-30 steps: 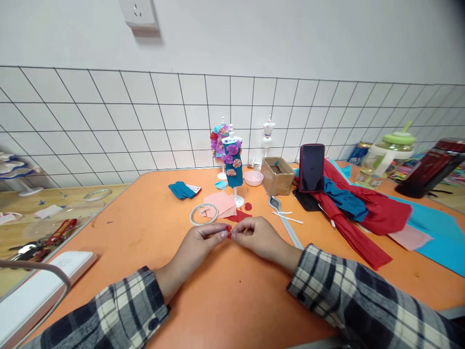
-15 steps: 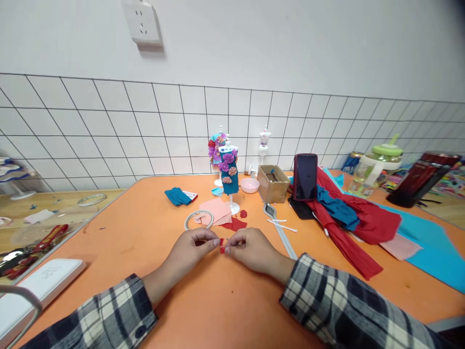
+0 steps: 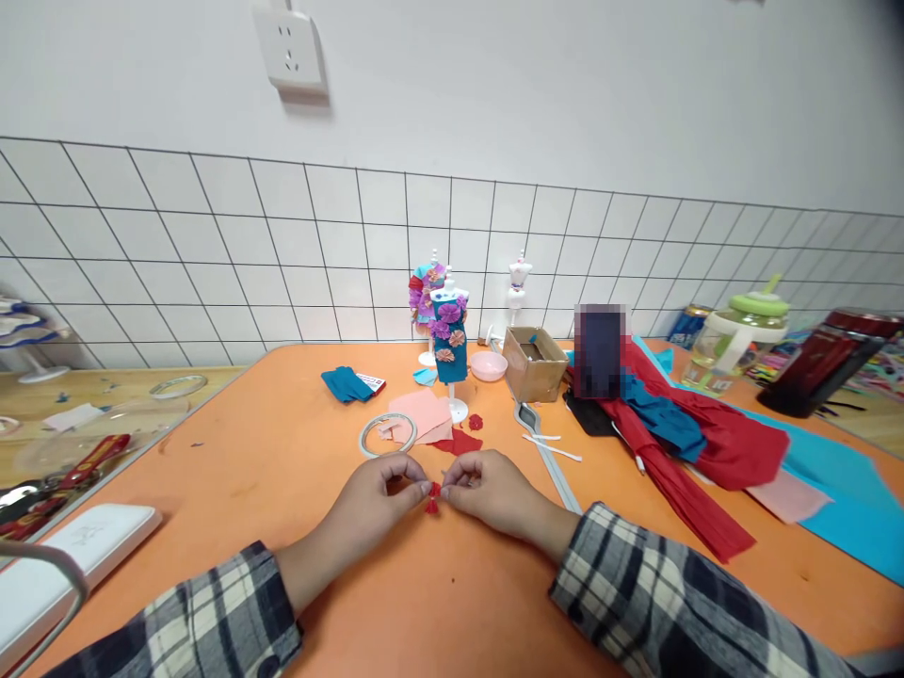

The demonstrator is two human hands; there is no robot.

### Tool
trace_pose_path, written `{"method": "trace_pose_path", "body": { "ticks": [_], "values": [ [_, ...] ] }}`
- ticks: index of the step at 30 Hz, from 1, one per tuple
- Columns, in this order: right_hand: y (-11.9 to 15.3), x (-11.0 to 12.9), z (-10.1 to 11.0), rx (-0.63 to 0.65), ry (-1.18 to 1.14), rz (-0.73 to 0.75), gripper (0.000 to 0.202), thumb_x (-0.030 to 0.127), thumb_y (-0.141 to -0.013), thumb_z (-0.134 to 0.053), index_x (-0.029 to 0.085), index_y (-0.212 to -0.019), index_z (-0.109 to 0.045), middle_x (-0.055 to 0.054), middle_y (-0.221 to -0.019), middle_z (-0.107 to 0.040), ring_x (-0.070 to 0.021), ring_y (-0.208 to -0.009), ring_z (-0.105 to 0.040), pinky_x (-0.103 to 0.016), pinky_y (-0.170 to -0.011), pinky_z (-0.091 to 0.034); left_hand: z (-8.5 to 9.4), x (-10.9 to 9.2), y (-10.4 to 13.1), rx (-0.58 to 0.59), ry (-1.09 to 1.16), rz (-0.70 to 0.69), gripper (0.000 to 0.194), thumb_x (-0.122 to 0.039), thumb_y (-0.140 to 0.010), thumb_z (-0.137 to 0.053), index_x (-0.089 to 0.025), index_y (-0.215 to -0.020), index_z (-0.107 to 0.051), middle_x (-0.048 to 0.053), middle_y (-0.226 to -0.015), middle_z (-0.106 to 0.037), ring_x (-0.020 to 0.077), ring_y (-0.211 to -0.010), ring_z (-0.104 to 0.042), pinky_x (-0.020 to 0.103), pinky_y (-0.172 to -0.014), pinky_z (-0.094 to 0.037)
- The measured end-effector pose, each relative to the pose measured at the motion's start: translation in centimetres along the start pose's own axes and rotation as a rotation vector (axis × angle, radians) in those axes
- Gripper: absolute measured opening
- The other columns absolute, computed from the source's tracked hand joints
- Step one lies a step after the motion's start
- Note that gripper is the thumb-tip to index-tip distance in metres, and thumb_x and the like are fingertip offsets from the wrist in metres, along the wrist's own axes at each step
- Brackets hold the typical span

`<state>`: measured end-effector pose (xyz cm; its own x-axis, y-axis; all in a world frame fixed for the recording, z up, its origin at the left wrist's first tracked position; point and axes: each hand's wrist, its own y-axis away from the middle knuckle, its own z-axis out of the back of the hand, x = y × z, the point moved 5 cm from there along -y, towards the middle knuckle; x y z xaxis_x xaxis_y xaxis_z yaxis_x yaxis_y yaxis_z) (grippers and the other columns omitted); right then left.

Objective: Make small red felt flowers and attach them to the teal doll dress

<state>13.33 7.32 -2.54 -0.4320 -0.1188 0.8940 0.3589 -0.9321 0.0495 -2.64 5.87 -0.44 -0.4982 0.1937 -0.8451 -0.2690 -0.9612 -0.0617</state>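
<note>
Between my fingertips is a small, gathered piece of red crepe paper [image 3: 433, 502], pinched at its middle so that its lower end fans out. My left hand [image 3: 385, 494] grips it from the left, thumb against forefinger. From the other side my right hand [image 3: 487, 488] pinches at the same piece. Just beyond my hands lie a flat red scrap [image 3: 462, 442], a crumpled red flower [image 3: 476, 423], pink sheets [image 3: 424, 414] and a tape roll [image 3: 388, 435]. Behind these stands a mini dress form [image 3: 450, 344] in a blue dress with purple and peach flowers.
Tweezers [image 3: 547, 457] lie right of my hands. Farther back are a pink bowl [image 3: 488, 367], a cardboard box [image 3: 535, 367] and a blurred phone [image 3: 600, 353]. Red cloth-like paper [image 3: 734, 438] spreads at right, near a dark red flask [image 3: 826, 363]. A white power bank [image 3: 77, 565] sits at left.
The red piece now shows a pinched middle with a flared lower end, where before it was a small folded bit. Both hands stay nearly in place; the view has shifted slightly.
</note>
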Motion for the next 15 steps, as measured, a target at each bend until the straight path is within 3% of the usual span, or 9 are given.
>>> {"method": "trace_pose_path", "body": {
  "ticks": [5,10,15],
  "values": [
    [0.1,0.1,0.3,0.013,0.19,0.015,0.009,0.021,-0.074,-0.062,0.017,-0.08,-0.069,0.001,-0.068,-0.064,-0.0102,-0.061,-0.053,-0.021,-0.054,-0.035,0.0,0.4,0.0,-0.008,-0.079,0.01,0.017,-0.032,-0.079,-0.056,-0.02,-0.073,-0.065,0.003,-0.075,-0.072,0.0204,-0.075,-0.063,0.03,-0.07,-0.046],
    [1.4,2.5,0.6,-0.124,0.425,0.261,0.015,0.025,-0.077,-0.064,0.022,-0.091,-0.069,0.0,-0.086,-0.065,-0.0124,-0.076,-0.058,-0.023,-0.064,-0.037,-0.1,0.2,-0.1,-0.045,-0.364,-0.086,0.015,-0.027,-0.077,-0.059,-0.022,-0.066,-0.068,0.002,-0.085,-0.071,0.0235,-0.09,-0.062,0.04,-0.087,-0.04],
    [1.6,2.4,-0.5,-0.02,0.612,0.25,0.019,0.039,-0.081,-0.063,0.025,-0.087,-0.074,-0.001,-0.084,-0.065,-0.0136,-0.073,-0.058,-0.026,-0.061,-0.033,-0.1,0.2,-0.1,-0.04,-0.498,-0.105,0.011,-0.027,-0.077,-0.061,-0.023,-0.07,-0.069,0.002,-0.09,-0.069,0.0246,-0.094,-0.06,0.044,-0.091,-0.036]
  ]
}}
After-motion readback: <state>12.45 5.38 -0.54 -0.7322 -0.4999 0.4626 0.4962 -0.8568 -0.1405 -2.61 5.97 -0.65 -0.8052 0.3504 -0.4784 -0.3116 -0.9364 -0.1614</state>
